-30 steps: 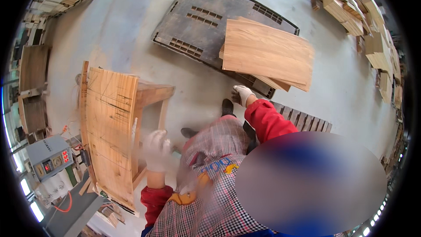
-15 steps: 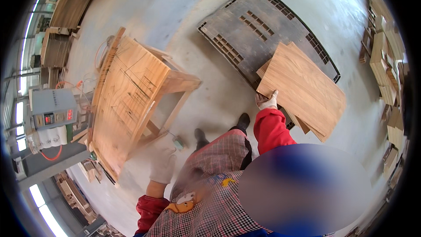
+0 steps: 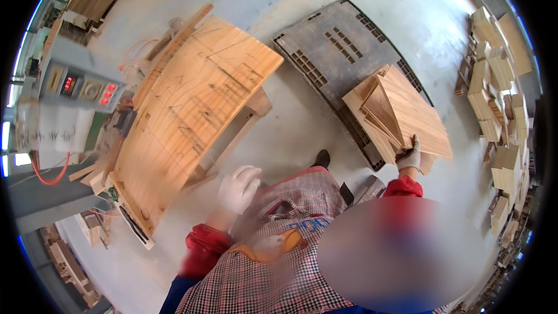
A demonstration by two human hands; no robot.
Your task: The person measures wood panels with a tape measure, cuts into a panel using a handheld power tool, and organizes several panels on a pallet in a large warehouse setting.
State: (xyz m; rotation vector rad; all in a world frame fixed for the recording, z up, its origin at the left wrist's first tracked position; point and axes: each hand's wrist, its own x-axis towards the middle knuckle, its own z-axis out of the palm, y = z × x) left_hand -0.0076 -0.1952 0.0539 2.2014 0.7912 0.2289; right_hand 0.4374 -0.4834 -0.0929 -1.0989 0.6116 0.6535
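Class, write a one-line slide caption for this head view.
Gloved right hand grips stacked wooden boards over a grey pallet; left hand hangs free.

Boards (image 3: 401, 113) on pallet (image 3: 331, 52), front right | right hand (image 3: 410, 156) at boards' near edge | workbench (image 3: 192, 110) front left | control box (image 3: 78, 84) left of workbench | left hand (image 3: 238, 188) near workbench
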